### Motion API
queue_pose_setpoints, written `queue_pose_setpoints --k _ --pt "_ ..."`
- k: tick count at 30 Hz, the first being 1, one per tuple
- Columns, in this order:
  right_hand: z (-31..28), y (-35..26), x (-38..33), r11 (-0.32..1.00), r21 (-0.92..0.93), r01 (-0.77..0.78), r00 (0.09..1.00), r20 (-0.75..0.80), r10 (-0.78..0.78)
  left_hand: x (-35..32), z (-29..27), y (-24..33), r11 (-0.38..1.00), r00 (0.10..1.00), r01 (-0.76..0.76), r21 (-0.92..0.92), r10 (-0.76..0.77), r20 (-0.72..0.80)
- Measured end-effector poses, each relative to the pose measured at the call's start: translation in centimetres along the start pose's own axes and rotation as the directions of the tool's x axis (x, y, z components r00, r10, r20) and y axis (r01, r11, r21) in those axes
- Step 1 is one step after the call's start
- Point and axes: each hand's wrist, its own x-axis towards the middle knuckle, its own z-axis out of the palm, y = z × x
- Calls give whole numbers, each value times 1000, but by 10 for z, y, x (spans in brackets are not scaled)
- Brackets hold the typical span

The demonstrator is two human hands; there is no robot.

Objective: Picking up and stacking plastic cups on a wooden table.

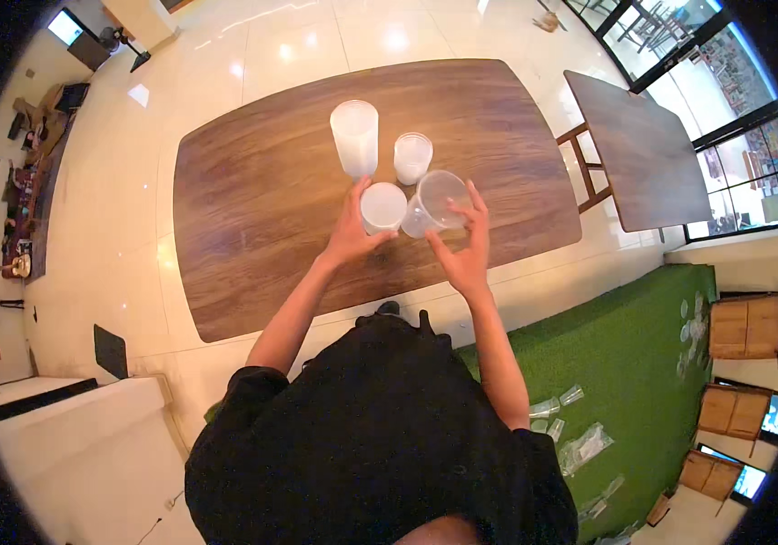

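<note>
My left hand [353, 225] curls around the side of a white, round-topped tub or cup [382, 203], its thumb along the near edge. Just to the right, a clear plastic cup [421, 218] tilts with its wide mouth toward the upper right. My right hand [467, 247] grips that cup, thumb low on its near side and fingers at the rim. Beyond my left hand stands a tall, whitish translucent stack of cups [355, 138]. A shorter translucent cup or stack [413, 157] stands beside it, behind the clear cup.
All of this is over a brown wooden table [252, 209]. A second wooden table [639, 154] stands at the right by glass doors. Clear cups and plastic packs [584, 449] lie on green artificial turf [625, 363] at the lower right. Wooden chairs [746, 327] line its far side.
</note>
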Motion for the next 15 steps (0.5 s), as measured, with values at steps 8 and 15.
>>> queue_pose_setpoints --k 8,15 --pt "42 3 21 998 64 21 994 105 -27 -5 10 -13 988 988 145 -58 -142 57" --pt "55 34 13 990 -118 82 962 268 -48 -8 13 -24 991 994 100 -87 -96 50"
